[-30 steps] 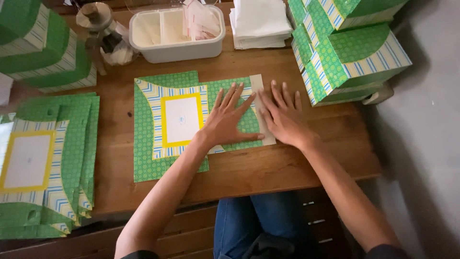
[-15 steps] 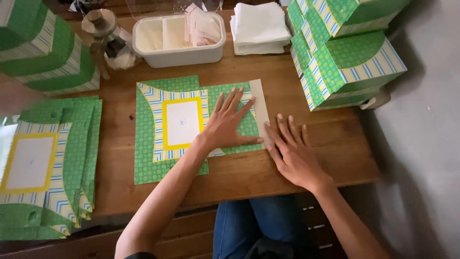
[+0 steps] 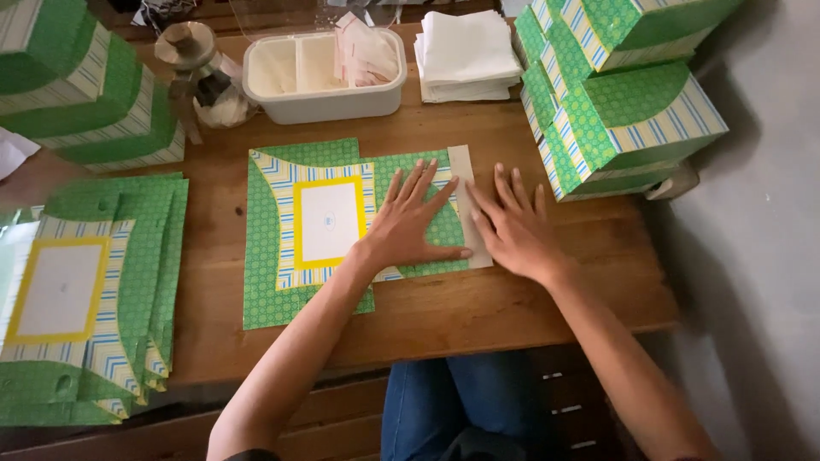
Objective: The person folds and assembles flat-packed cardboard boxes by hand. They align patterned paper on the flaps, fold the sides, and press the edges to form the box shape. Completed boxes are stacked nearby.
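Hands flat on green patterned cardboard sheet, unfolded.

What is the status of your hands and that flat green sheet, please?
Left hand flat on green sheet. Right hand pressing its plain edge strip. Nothing blocking.

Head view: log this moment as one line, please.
left hand flat on green patterned sheet | right hand on its plain side flap | wooden table | nothing held
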